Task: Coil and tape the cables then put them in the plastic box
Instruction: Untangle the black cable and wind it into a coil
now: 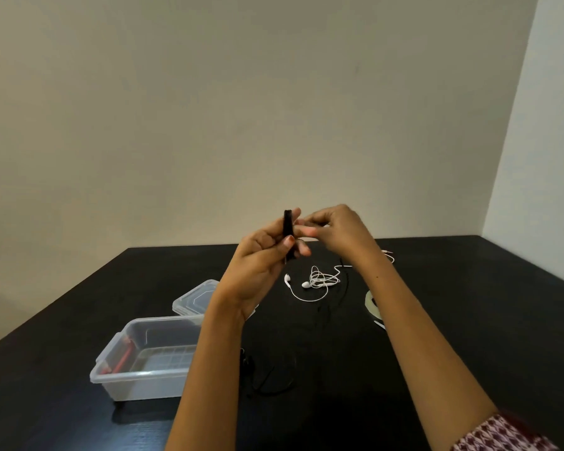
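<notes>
My left hand (pixel 261 255): It is up in the air over the table (pixel 469 304). The thumb and fingers are curled round a black cable (pixel 288 226) and hold it tight.
The black cable: It is folded into a short, thick bundle. It stands up tall in my left hand, with one end sticking out on top.
My right hand (pixel 336 229): It is just to the right of the bundle, at the same height. The fingers are bent and the tips are close together by the bundle's side. I cannot tell if they pinch a bit of tape or only touch the cable.
Tape roll (pixel 370 305): It lies on the table under my right arm, partly hidden. My right hand is the nearer one.
Plastic box (pixel 111 379): It sits open, low down on my left, well away from the bundle. Something red (pixel 124 356) lies inside. My left hand is nearer to it.
Lid (pixel 192 297): It lies just behind the box.
White earphones (pixel 319 281): They lie in a loose tangle on the table below my hands, not taped yet.
Where I think I am: The black bundle looks ready for tape to go across its middle. After that it has to go down and left to the box.
</notes>
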